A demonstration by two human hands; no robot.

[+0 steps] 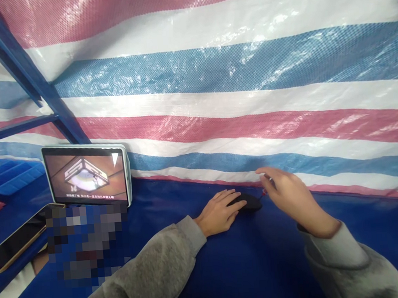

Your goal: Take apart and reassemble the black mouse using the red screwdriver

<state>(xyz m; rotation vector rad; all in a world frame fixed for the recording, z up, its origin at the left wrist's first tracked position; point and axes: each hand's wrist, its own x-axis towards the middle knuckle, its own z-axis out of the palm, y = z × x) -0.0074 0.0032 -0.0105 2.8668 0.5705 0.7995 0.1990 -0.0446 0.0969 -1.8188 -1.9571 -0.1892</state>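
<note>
A black computer mouse (250, 202) lies on the blue tabletop (243, 269), its right end showing. My left hand (219, 213) rests over its left end, fingers draped across the top and the thumb along the near side. From the mouse's right end a thin cable with a reddish part (263, 192) leads up to my right hand (288, 194). That hand is raised just above the table, thumb and forefinger bent close together at the cable. The other fingers are curled and partly hidden.
A tablet (87, 176) playing a video stands at the left. Beside it lie a phone (20, 236) and a blue plastic tray (13, 175). A blurred-out patch covers part of the table. Behind hangs a striped plastic sheet (213, 70), with a blue metal frame (38, 83) at the left.
</note>
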